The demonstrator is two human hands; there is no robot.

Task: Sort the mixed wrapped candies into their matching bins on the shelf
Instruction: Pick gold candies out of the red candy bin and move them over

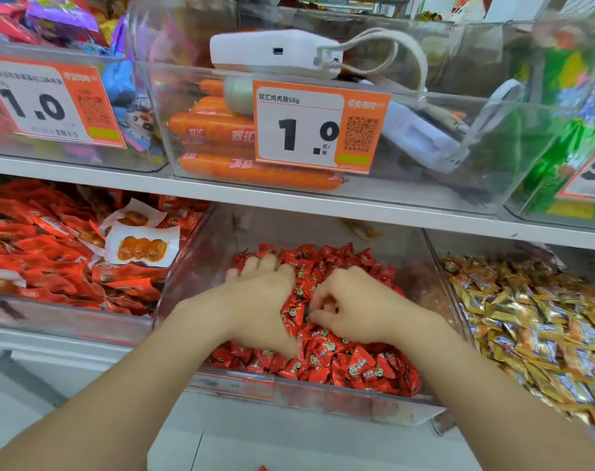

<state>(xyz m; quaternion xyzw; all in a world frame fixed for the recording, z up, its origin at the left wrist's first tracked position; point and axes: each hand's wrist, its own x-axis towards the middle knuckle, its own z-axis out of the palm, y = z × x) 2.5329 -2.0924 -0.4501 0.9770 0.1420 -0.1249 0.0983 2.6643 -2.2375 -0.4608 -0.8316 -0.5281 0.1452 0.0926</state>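
Red candies (340, 362) fill the one clear bin (323, 399) that both my forearms reach into, the middle of three bins on the lower shelf. My two hands are down among them, close together. My left hand (260, 297) lies palm down and blurred, its fingers fairly straight and pushed into the heap, gripping nothing that I can see. My right hand (355, 309) sits just beside it with the fingers (325, 305) curled in and their tips on the wrappers; I cannot tell whether they have hold of one.

To the right, a second bin holds gold candies (534, 334), heaped up to its clear side wall. To the left, a third bin holds flat red packets (51, 260), with two white-backed packets (141, 248) of orange pieces lying on top.

Above these runs the white shelf board (289, 198), which hides the back of the lower bins. On it stand three more clear bins. The middle one (425, 185) holds orange sausages (214, 130), stacked lengthwise, and a white device (421, 137) with a cable. An orange price tag (320, 127) reading 1.0 hangs on its front and covers part of the sausages. A white power bank (275, 51) rests on the rim behind that tag. A second 1.0 tag (51, 103) hangs on the left bin, and a third tag (591, 178) on the right is cut off by the edge, in front of green packs (568, 158).
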